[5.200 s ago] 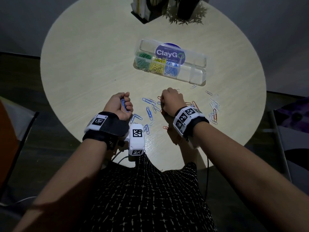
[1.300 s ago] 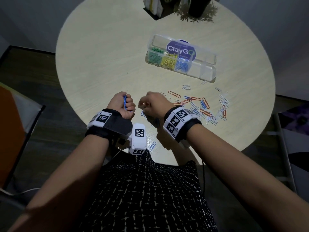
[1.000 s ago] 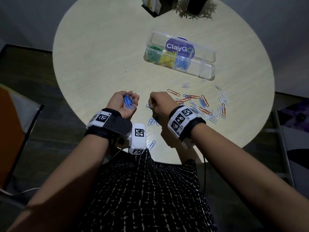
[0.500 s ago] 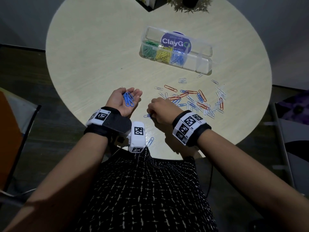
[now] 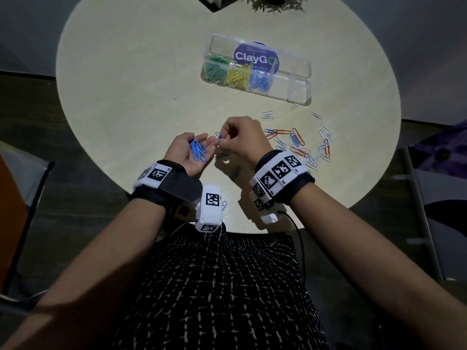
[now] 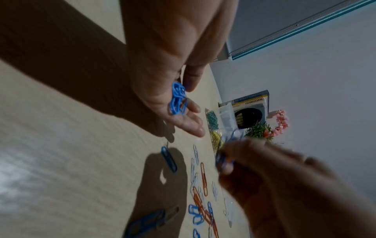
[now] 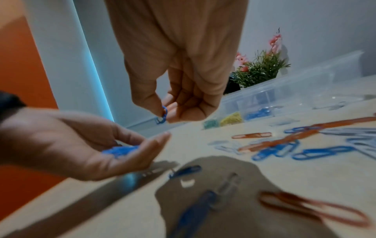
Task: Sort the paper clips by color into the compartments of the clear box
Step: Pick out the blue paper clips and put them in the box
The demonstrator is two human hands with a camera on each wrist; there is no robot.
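Note:
My left hand (image 5: 188, 150) lies palm up above the table's near side, fingers relaxed, with several blue clips (image 5: 198, 151) loose in the palm (image 6: 178, 100). Just right of its fingertips, my right hand (image 5: 242, 137) pinches one blue clip (image 5: 219, 136) between thumb and forefinger (image 7: 162, 116). The clear box (image 5: 298, 89) stands open farther back, with green (image 5: 214, 73), yellow (image 5: 237, 77) and blue (image 5: 259, 83) clips in its three left compartments. Loose blue, orange and white clips (image 5: 298, 145) are scattered right of my right hand. One blue clip (image 5: 222, 154) lies on the table below the hands.
A potted plant (image 5: 278, 3) and a book stand (image 5: 209, 0) sit at the table's far edge. One clip (image 5: 224, 204) lies near the front edge beside my left wrist camera. Chairs flank the round table on the left (image 5: 15, 198) and right (image 5: 429, 198).
My left hand has turned from a closed fist to an upturned palm showing its blue clips. My right hand has lifted off the table with a blue clip and moved toward that palm.

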